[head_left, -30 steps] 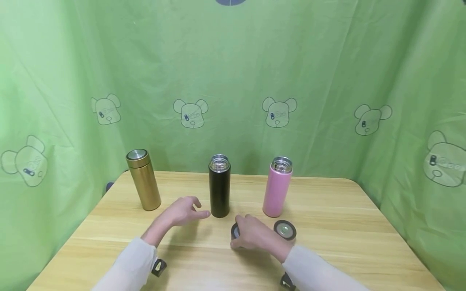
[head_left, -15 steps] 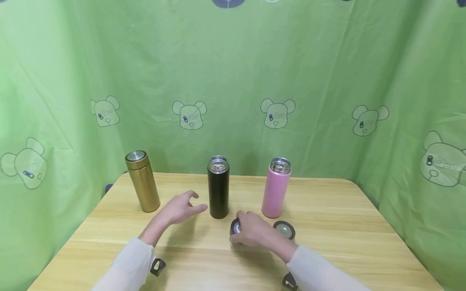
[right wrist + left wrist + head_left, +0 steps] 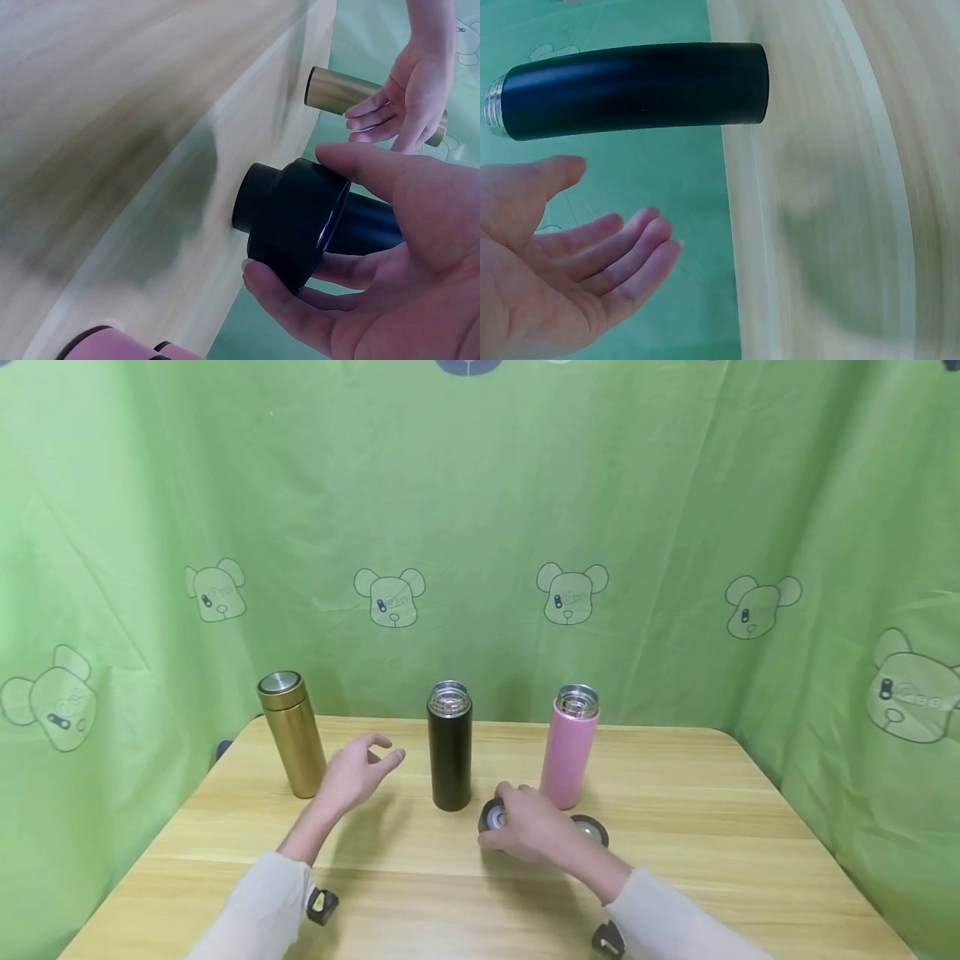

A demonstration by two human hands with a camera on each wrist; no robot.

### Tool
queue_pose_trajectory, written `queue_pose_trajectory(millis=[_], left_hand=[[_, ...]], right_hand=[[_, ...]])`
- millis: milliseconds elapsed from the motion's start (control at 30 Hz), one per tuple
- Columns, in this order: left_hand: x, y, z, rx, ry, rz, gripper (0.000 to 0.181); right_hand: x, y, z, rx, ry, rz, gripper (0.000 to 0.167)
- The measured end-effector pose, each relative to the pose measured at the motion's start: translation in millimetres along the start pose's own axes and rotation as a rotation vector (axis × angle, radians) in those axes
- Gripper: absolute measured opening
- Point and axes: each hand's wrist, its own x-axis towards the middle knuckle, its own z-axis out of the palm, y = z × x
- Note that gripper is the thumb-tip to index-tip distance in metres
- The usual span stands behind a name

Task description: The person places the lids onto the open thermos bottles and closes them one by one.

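Observation:
My right hand [image 3: 528,822] pinches a black bottle lid [image 3: 296,221] between thumb and fingers. In the head view the lid's pale inner side partly shows, facing up. The right wrist view shows it raised off the table. A black thermos bottle [image 3: 451,752] stands upright without a lid, its metal neck bare. Left of it my left hand [image 3: 354,774] hovers with loosely bent fingers, holding nothing. In the left wrist view the palm [image 3: 544,292] lies beside the black bottle without touching it.
A lidless pink thermos bottle [image 3: 570,756] stands behind my right hand. Its likely lid [image 3: 591,831] lies on the table, partly hidden by that hand. A gold thermos bottle [image 3: 294,735] with its lid on stands at the left. Green curtains [image 3: 480,485] surround the wooden table [image 3: 712,827].
My left hand has drawn back to the left and up, away from the black bottle. The right hand has lifted the black lid and shifted slightly right.

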Motion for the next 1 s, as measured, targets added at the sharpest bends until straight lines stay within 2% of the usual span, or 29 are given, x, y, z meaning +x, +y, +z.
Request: queue_pose_trajectory(millis=[233, 500, 667, 867, 1000], left_hand=[[-0.4, 9.8, 3.5, -0.147, 0.052, -0.019, 0.045], [-2.7, 25.0, 7.8, -0.291, 0.008, -0.024, 0.068], [0.1, 31.8, 11.0, -0.363, 0.003, -0.054, 0.082], [5.6, 36.7, 23.3, -0.477, -0.019, -0.085, 0.096], [6.5, 39.5, 33.6, -0.521, -0.015, -0.085, 0.102]], right_hand=[[-0.2, 1, -6, -0.008, 0.03, -0.008, 0.078], [1.2, 2, -9, 0.011, 0.038, 0.019, 0.077], [3.1, 2, -11, 0.02, 0.05, 0.022, 0.075], [3.1, 3, -13, 0.029, 0.063, 0.026, 0.075], [2.8, 4, -13, 0.024, 0.066, 0.025, 0.073]])
